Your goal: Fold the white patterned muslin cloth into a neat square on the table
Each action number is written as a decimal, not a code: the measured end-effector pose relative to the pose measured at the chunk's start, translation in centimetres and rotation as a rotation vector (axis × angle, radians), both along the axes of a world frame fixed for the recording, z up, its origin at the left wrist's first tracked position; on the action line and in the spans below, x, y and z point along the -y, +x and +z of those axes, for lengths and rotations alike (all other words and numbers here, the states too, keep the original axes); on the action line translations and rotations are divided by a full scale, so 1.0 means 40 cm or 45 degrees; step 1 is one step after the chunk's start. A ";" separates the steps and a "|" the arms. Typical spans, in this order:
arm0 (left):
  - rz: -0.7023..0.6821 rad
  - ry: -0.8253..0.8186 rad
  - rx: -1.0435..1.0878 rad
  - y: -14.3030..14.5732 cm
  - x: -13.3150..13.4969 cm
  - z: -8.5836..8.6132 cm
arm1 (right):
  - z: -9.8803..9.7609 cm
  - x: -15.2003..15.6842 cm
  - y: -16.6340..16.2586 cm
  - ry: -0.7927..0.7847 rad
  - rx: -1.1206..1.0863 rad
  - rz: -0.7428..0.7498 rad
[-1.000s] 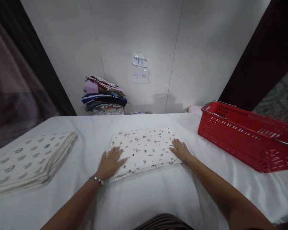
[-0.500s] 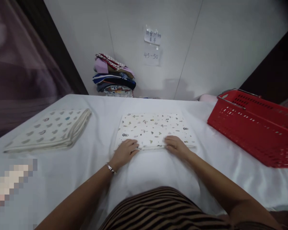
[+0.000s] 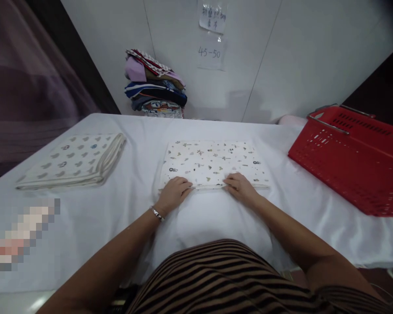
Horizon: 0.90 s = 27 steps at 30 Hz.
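A white folded cloth with small printed plants and animals lies flat in front of me. My left hand is at the left part of its near edge, fingers on top and thumb against the edge, pinching it. At the right part of the same edge, my right hand has its fingers bent over the fabric with the thumb tucked at the border. Between the two hands the folded layers show as a thin line.
To the left lies another folded cloth with grey shapes. A red plastic basket stands on the right of the white-covered table. Behind it are a pile of folded fabrics and paper signs on the wall. A pixelated patch covers the lower left.
The view has tilted down, so the table and wall items sit higher in the picture. Both hands stay at the cloth's near edge, their thumbs closer against it.
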State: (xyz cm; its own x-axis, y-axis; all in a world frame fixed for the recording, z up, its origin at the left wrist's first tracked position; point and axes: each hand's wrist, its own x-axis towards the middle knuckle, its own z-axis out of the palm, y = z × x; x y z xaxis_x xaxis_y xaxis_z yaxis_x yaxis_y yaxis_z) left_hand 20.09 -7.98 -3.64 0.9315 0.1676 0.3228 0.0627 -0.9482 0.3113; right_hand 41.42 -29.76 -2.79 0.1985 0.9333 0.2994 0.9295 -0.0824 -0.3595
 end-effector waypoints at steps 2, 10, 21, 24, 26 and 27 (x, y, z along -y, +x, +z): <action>-0.003 -0.010 -0.004 0.012 0.011 0.002 | 0.001 -0.006 -0.005 -0.008 -0.005 -0.015; 0.035 -0.044 -0.013 0.067 0.055 0.000 | -0.013 -0.026 -0.009 -0.018 -0.024 -0.047; 0.052 -0.065 0.040 0.067 0.056 -0.005 | -0.039 -0.027 -0.008 0.112 -0.094 -0.089; 0.040 -0.053 0.041 0.065 0.056 -0.009 | -0.039 -0.021 -0.008 0.121 -0.071 -0.052; 0.022 -0.029 0.031 0.065 0.055 -0.012 | -0.036 -0.017 -0.008 0.093 -0.056 -0.026; 0.013 -0.014 0.024 0.065 0.054 -0.013 | -0.035 -0.016 -0.008 0.077 -0.045 -0.018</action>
State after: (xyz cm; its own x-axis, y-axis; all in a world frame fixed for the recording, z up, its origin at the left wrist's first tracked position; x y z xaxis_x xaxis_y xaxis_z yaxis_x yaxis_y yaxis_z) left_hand 22.68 -10.14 -4.15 0.9236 0.1807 0.3382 0.0665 -0.9442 0.3227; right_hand 41.11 -29.14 -4.19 0.2233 0.9107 0.3474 0.9149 -0.0729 -0.3970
